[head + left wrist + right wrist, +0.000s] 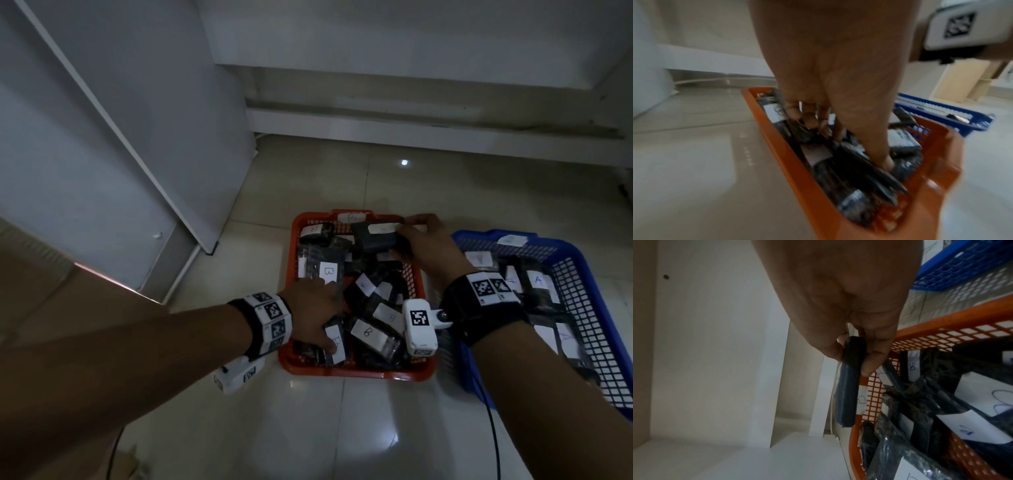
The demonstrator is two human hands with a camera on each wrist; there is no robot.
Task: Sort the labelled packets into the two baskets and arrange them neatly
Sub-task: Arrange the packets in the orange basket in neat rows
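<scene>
From above, the right hand pinched a dark packet over the orange basket. At the left wrist, the left hand pressed spread fingers on packets. At the right wrist, the packet looked light, bendy and best held by its edge

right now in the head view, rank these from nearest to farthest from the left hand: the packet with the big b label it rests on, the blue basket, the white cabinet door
1. Packet with the B label: under the left hand, inside the orange basket.
2. Blue basket: to the right, past the orange basket.
3. White cabinet door: far left, standing beyond the baskets.
</scene>
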